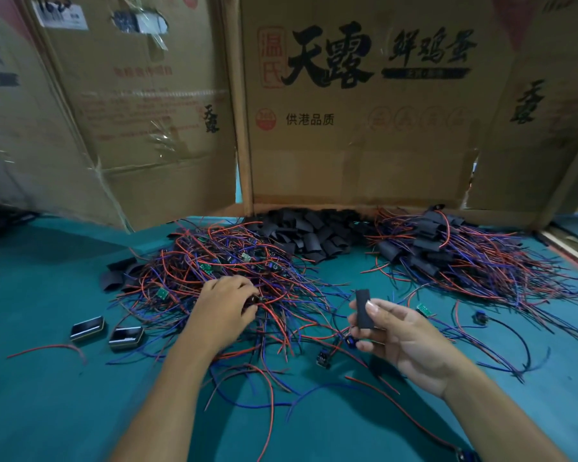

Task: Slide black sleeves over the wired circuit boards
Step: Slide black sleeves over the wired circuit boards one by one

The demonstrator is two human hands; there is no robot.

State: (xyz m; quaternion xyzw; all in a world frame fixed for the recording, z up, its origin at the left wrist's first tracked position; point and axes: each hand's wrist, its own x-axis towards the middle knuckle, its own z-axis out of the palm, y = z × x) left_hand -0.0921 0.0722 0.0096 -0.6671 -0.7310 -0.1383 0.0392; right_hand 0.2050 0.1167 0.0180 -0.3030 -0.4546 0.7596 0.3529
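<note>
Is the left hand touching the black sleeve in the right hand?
Apart. The head view shows the left hand down in the wire pile, with bare green table between it and the sleeve pinched by the right hand.

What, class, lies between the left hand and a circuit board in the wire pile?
The left hand rests in the pile, fingers curled into tangled red and blue wires. Those wires lie over and around the boards, so they are what must be pulled through. The right hand holds a black sleeve in open air.

Sleeve pile (309, 233) between wire heaps (227, 271).
</note>
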